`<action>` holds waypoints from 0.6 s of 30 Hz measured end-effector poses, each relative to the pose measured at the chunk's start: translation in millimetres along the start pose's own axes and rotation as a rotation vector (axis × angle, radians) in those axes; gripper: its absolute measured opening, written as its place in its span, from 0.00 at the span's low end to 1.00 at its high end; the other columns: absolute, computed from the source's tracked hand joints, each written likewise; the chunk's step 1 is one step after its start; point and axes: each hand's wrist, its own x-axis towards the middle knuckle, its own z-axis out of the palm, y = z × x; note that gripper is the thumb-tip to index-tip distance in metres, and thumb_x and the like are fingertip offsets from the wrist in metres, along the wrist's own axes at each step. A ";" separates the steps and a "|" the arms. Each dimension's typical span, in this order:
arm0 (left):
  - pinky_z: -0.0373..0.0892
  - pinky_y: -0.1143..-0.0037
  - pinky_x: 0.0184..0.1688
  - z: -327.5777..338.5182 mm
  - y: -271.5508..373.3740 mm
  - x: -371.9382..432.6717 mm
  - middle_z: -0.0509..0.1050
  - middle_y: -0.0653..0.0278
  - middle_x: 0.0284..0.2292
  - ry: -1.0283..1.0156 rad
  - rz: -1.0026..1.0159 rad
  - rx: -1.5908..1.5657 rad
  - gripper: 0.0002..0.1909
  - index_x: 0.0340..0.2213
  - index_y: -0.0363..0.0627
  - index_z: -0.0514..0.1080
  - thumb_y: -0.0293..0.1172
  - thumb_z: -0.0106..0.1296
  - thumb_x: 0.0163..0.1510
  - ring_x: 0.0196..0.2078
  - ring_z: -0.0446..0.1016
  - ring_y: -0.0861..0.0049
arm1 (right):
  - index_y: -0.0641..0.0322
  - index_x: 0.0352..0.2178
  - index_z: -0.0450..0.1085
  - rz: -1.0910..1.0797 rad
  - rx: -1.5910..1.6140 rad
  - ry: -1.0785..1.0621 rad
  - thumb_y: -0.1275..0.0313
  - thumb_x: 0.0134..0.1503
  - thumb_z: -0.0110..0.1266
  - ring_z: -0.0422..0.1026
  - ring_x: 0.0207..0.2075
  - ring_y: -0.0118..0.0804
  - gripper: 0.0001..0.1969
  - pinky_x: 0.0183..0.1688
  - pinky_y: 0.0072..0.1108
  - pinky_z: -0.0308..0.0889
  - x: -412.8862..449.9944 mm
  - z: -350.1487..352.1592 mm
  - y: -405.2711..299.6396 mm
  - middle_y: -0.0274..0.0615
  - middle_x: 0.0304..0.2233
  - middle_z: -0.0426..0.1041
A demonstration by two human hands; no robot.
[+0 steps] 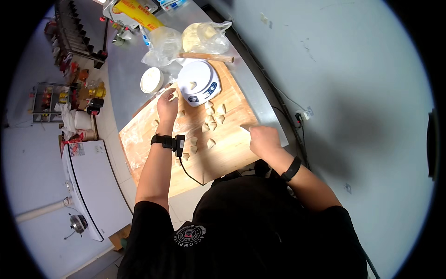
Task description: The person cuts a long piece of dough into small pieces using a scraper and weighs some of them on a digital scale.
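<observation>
My right hand (264, 140) grips a tool at the right edge of the wooden board (226, 153). Only a pale, thin blade (245, 128) shows beyond the fist, and the handle is hidden. Over the far left part of the board, my left hand (168, 106) has its fingers bent beside a pale bit of dough (175, 94); whether they hold it is unclear. A white digital kitchen scale (199, 78) carries one dough piece (192, 85). Several more cut dough pieces (209, 119) lie between the hands, and others (193, 149) lie nearer me.
Behind the scale lies a wooden rolling pin (209, 57). A white bowl (152, 80) of pale contents stands left of it. Farther back are a bagged dough mass (195, 36), a plastic bag (163, 45) and a yellow roll (139, 14). A wall (313, 69) borders the right side.
</observation>
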 end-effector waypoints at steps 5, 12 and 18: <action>0.77 0.70 0.54 -7.2 -7.1 1.7 0.81 0.52 0.54 0.001 0.007 0.023 0.23 0.55 0.36 0.77 0.23 0.58 0.57 0.56 0.80 0.65 | 0.61 0.31 0.78 -0.017 0.003 -0.026 0.76 0.52 0.56 0.81 0.34 0.56 0.05 0.39 0.42 0.75 5.2 3.9 3.6 0.51 0.29 0.81; 0.76 0.70 0.54 14.6 19.6 11.9 0.80 0.55 0.54 -0.004 0.056 0.061 0.24 0.54 0.46 0.79 0.21 0.61 0.55 0.55 0.80 0.64 | 0.61 0.30 0.79 0.006 -0.020 -0.033 0.77 0.51 0.57 0.82 0.35 0.56 0.06 0.38 0.43 0.75 3.8 0.0 1.9 0.52 0.30 0.81; 0.76 0.68 0.56 30.2 25.0 26.8 0.79 0.53 0.54 -0.011 0.220 0.142 0.24 0.52 0.46 0.80 0.20 0.61 0.52 0.55 0.79 0.59 | 0.60 0.30 0.79 0.019 -0.032 -0.032 0.77 0.50 0.58 0.82 0.35 0.56 0.06 0.38 0.43 0.76 3.3 1.2 0.7 0.52 0.30 0.81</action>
